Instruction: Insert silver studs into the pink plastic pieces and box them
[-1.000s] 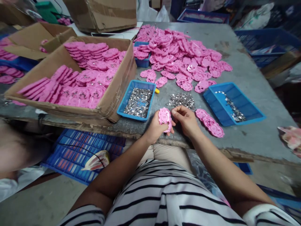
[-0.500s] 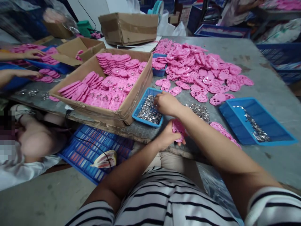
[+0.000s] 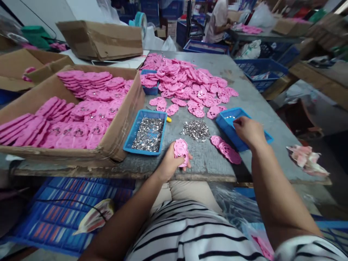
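Observation:
My left hand (image 3: 169, 164) is closed around a pink plastic piece (image 3: 181, 150) with moulded shapes and small holes, held above the table's front edge. Over at the right, my right hand (image 3: 248, 131) reaches into a tilted blue tray (image 3: 231, 136). Its fingertips are pinched together, and whatever they hold is too small or hidden to make out. Between my hands lies a heap of small silvery metal parts (image 3: 196, 130). A few pink pieces (image 3: 226, 149) rest beside the tilted tray. Another blue tray (image 3: 145, 132), full of small metal parts, sits left of my left hand.
A cardboard box (image 3: 119, 145) holding stacked pink pieces stands at the left. Behind the trays spreads a large pile of pink pieces (image 3: 190, 81). A crumpled wrapper (image 3: 307, 159) lies near the right table edge. Another person (image 3: 217, 21) is at a farther table.
My right hand has moved from the left tray of metal parts to the tilted tray at the right. The view has turned right. My left hand still holds the pink piece.

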{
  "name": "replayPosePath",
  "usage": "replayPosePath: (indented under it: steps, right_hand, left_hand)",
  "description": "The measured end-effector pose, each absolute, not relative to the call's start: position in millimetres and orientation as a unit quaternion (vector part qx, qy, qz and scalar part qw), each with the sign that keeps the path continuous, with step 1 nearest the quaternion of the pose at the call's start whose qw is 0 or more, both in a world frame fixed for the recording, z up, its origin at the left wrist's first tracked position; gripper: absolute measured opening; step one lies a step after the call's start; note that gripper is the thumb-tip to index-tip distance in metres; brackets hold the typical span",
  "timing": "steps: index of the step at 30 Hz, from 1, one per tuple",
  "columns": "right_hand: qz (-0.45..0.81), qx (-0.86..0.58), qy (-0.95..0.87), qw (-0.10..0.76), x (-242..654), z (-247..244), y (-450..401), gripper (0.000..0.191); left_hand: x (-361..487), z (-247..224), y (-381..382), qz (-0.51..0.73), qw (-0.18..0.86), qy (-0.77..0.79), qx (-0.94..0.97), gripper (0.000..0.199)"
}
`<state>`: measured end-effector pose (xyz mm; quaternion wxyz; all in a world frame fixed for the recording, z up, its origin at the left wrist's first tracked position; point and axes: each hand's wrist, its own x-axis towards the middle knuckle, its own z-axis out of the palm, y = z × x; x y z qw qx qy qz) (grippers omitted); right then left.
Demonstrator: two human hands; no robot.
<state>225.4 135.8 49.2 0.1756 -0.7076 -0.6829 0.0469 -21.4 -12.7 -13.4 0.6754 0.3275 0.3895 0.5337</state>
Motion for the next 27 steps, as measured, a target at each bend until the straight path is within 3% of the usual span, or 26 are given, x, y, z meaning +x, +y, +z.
replayPosePath:
  steps: [6, 11, 15, 19, 27]
  right_hand:
    - [0.045, -0.716, -0.694, 0.058, 222.3, 48.0, 121.9, 0.025]
    - [-0.024, -0.683, -0.721, 0.110, 209.7, 48.8, 118.8, 0.023]
    - [-0.026, -0.570, -0.805, 0.162, 190.6, 35.6, 102.4, 0.019]
    - [0.043, -0.507, -0.855, 0.102, 175.4, 18.8, 87.9, 0.016]
    - [0.042, -0.510, -0.858, 0.047, 171.3, 11.7, 84.8, 0.018]
  left_hand:
    - [-19.6, -9.7, -14.2, 0.538, 0.658, 0.412, 0.328, 0.045]
    - [-19.3, -8.4, -15.1, 0.535, 0.656, 0.417, 0.331, 0.044]
    - [-20.4, -8.9, -14.9, 0.532, 0.657, 0.413, 0.338, 0.045]
    - [-20.7, -8.7, -14.7, 0.529, 0.657, 0.418, 0.338, 0.045]
    - [-20.2, -8.5, -14.0, 0.523, 0.663, 0.420, 0.333, 0.047]
